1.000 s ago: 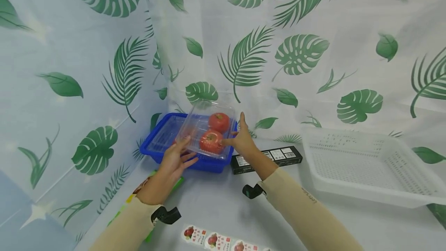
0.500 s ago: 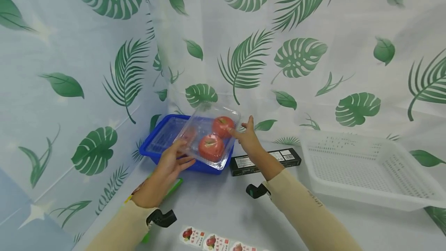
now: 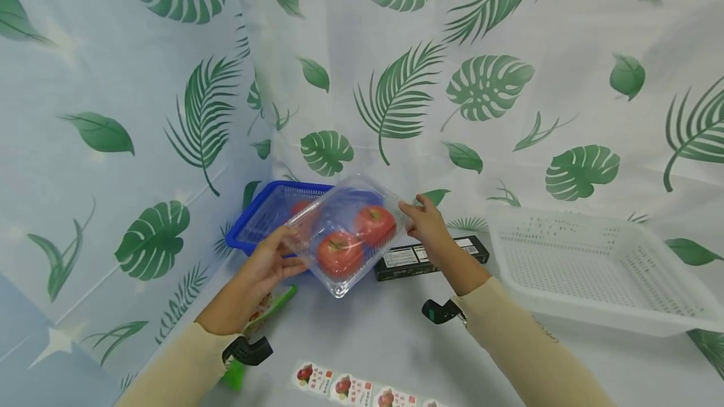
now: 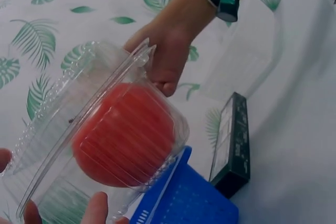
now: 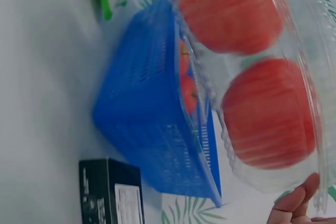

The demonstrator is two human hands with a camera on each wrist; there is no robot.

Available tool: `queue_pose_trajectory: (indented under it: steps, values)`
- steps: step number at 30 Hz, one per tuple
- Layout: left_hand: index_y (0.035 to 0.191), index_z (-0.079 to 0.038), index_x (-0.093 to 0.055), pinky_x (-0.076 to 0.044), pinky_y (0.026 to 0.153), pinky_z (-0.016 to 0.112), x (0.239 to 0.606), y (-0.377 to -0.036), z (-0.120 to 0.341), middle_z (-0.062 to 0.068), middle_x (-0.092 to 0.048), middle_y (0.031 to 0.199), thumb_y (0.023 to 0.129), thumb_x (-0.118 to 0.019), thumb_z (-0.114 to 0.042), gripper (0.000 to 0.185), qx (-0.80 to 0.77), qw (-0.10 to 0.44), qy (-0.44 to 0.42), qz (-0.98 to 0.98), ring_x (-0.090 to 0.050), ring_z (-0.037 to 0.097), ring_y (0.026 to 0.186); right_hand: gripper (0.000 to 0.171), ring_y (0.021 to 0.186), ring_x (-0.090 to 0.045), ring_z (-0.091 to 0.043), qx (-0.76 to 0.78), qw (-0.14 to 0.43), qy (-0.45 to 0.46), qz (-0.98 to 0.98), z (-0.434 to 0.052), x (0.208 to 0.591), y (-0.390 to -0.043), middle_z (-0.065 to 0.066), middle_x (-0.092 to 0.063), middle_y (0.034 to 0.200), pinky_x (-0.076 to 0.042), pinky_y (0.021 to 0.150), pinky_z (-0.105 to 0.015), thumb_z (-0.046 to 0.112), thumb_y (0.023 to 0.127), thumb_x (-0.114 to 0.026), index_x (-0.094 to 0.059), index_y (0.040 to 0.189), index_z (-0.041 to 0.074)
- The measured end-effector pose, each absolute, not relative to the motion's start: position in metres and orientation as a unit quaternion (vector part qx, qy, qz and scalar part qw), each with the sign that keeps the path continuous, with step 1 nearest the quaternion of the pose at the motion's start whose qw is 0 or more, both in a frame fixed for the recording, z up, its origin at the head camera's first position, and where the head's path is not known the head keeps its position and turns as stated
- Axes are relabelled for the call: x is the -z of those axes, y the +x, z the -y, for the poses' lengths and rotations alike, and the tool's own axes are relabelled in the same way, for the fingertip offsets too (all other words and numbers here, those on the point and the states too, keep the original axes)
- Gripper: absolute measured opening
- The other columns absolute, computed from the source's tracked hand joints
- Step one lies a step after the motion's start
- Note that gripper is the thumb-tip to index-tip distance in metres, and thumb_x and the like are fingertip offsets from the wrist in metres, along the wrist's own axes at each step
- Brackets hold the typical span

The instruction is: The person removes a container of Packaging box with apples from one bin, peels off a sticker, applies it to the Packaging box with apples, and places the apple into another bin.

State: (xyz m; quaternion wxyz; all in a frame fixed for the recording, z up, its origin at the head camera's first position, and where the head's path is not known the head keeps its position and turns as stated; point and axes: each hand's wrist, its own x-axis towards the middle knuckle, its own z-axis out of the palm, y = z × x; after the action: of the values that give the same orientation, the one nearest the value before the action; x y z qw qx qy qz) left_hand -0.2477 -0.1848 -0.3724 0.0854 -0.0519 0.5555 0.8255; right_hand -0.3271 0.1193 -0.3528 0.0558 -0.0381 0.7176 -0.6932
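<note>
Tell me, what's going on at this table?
A person holds a clear plastic box with two tomatoes inside, the left hand gripping one end and the right hand the other. It is in the air in front of a blue basket. A black box and a white basket lie nearby.

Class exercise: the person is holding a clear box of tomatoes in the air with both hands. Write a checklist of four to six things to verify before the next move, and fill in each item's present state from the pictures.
1. Left hand grips the box at its near-left edge: ok.
2. Right hand holds the far-right edge: ok.
3. Lid closed over both tomatoes: looks shut, latch cannot tell.
4. Box clear of the blue basket: ok, lifted in front of it.
5. Box level: not ok, it tilts toward the person.
6. White basket free to take it: ok, nothing seen inside.
</note>
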Motion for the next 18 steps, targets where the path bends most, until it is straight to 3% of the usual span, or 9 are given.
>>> queue_pose_trajectory:
  steps: [4, 11, 18]
  values:
    - [0.129, -0.007, -0.035, -0.048, 0.075, 0.046, 0.373, -0.248, 0.183, 0.017, -0.055, 0.107, 0.082, -0.059, -0.031, 0.058, -0.822, 0.097, -0.048, -0.558, -0.062, 0.032, 0.080, 0.080, 0.081, -0.048, -0.021, 0.664, 0.078, -0.048, -0.743, -0.133, 0.354, -0.317, -0.011, -0.037, 0.129, -0.043, 0.082, -0.037, 0.046, 0.082, -0.058, -0.015, 0.142, 0.015]
    - [0.129, -0.011, -0.032, -0.047, 0.077, 0.047, 0.374, -0.251, 0.177, 0.022, -0.043, 0.122, 0.079, -0.064, -0.035, 0.065, -0.816, 0.127, -0.031, -0.563, -0.058, 0.037, 0.090, 0.078, 0.081, -0.051, -0.022, 0.635, 0.110, -0.072, -0.761, -0.156, 0.355, -0.299, -0.013, -0.038, 0.127, -0.044, 0.082, -0.038, 0.045, 0.083, -0.057, -0.017, 0.141, 0.011]
    - [0.117, -0.011, -0.037, -0.047, 0.076, 0.048, 0.375, -0.253, 0.164, 0.018, -0.049, 0.113, 0.079, -0.063, -0.036, 0.053, -0.811, 0.143, -0.028, -0.566, -0.059, 0.035, 0.089, 0.063, 0.097, -0.049, -0.029, 0.612, 0.142, -0.120, -0.768, -0.178, 0.356, -0.280, -0.012, -0.042, 0.125, -0.047, 0.079, -0.037, 0.035, 0.087, -0.055, -0.027, 0.138, 0.009]
